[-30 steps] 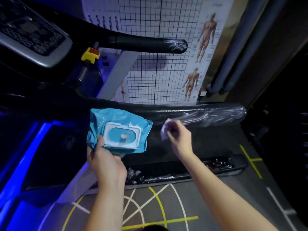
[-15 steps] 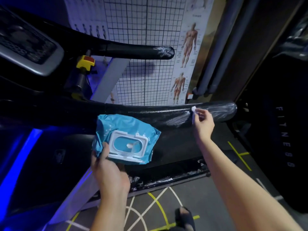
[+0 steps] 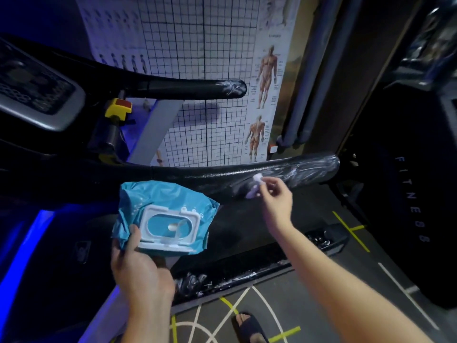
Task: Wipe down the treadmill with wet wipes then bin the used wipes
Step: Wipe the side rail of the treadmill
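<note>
Sandalled foot (image 3: 249, 326) at 6 o'clock, on floor with painted lines. Left hand (image 3: 138, 266), 7 o'clock, grips blue wipes pack (image 3: 163, 206), thumb on top beside white flip lid. Lid open, wipe tip poking out. Right hand (image 3: 275, 203), 3 o'clock of pack, fingertips pinching small crumpled wipe (image 3: 256, 185) right against treadmill's near handrail (image 3: 197, 178). Pale streaks toward rail's end. Beyond: far handrail (image 3: 193, 89) at 12, console (image 3: 37, 95) at 10, yellow stop clip (image 3: 118, 107) between. Anatomy chart (image 3: 265, 95) on wall, 1 o'clock.
</note>
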